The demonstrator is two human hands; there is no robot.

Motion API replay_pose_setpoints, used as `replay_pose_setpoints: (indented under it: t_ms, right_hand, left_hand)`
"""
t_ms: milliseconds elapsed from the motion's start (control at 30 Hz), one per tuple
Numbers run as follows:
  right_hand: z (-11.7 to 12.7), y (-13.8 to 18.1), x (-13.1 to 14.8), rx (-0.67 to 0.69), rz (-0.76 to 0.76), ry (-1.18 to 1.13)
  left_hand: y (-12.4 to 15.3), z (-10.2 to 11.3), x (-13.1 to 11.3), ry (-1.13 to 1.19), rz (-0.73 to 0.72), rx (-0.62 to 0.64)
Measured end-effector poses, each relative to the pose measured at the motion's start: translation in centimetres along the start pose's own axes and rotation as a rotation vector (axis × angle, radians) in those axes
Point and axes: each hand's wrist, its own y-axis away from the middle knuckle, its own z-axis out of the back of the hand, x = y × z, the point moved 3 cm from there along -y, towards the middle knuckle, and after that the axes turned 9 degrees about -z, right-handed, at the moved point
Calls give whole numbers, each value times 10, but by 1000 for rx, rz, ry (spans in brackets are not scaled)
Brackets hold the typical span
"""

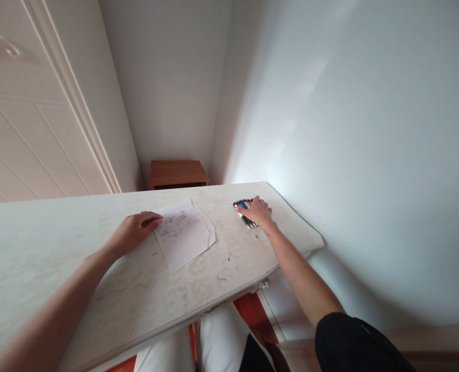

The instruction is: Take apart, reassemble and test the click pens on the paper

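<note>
Several pens (248,221) lie side by side in a row on the white table, with dark, pink and teal parts showing. My right hand (259,211) is over them, thumb on the near left side and fingers curled round the far right side, hiding part of the row. To the left lies a sheet of paper (181,243) covered with dense blue pen scribbles, with a torn right edge; another sheet seems to be beneath it. My left hand (138,228), with a ring on one finger, rests at the paper's left edge, fingers curled and fingertips pinching its border.
The white, stained tabletop (97,212) has a moulded front edge and small dark specks near the pens. A brown wooden cabinet (177,172) stands behind it. A pale wall (369,155) closes in on the right, and a white door (20,129) is at left.
</note>
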Motion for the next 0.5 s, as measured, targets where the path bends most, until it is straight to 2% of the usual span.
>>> replay_pose_setpoints:
  t_ms: [500]
  right_hand:
    - [-8, -4, -4, -31, -15, 24]
  left_hand:
    - [0, -1, 3, -22, -12, -1]
